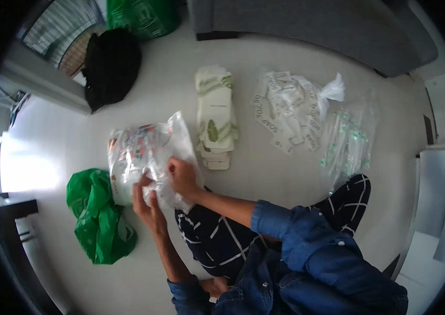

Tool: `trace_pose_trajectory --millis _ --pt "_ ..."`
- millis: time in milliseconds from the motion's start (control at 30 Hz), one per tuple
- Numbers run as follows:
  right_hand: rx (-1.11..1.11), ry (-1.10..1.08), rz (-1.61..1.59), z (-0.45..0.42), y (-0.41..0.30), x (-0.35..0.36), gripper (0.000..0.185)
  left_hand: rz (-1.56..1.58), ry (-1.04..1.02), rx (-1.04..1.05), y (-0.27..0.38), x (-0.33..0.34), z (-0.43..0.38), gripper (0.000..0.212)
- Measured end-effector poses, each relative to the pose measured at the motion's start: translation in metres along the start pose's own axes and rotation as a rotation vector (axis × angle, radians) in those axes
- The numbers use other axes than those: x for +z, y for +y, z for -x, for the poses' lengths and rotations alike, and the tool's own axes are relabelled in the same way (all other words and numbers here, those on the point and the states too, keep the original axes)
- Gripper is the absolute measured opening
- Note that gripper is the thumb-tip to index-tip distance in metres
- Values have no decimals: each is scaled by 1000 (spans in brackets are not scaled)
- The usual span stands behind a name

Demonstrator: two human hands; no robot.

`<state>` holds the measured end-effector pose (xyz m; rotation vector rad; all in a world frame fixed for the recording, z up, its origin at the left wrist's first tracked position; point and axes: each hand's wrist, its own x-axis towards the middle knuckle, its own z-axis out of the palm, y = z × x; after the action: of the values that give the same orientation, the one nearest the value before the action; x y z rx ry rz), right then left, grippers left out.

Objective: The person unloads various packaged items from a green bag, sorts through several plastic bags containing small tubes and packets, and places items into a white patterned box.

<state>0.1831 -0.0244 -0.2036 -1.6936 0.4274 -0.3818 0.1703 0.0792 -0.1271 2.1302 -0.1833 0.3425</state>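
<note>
A clear plastic bag (143, 157) of printed packets lies on the floor at my front left. My right hand (184, 176) is curled into a fist on the bag's right side, gripping the film. Against the bag's near side rests my left hand (147, 204), thumb and forefinger apart; whether film is pinched there is hard to see. Beyond my right hand lies a stack of flat cream cartons (216, 114) with green leaf prints. Left of the bag, a crumpled green bag (98, 220) touches or nearly touches it.
White soap packets (285, 106) lie in a loose pile right of the cartons. Clear sleeves with green-marked items (346, 141) sit by my knee. A grey sofa (305, 35) stands at the back. A black bag (114, 67) and a green bag (147, 17) are at the back left.
</note>
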Motion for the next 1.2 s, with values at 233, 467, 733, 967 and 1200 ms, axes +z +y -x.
trace_pose_trajectory --millis 233,467,733,967,1200 --pt "464 -147 -74 -2 4 17 15 -285 169 -272 -193 -66 -45 45" --pt "164 -149 -121 -11 3 -14 18 -254 419 -360 -168 -21 -57 22" --pt "628 -202 -377 15 -46 -87 19 -719 272 -416 -192 -85 -57 43" --pt "555 -137 -462 21 -46 -110 10 50 -467 235 25 9 12 59" --pt "108 -158 -156 47 -53 -101 28 -13 -376 8 30 8 28 24"
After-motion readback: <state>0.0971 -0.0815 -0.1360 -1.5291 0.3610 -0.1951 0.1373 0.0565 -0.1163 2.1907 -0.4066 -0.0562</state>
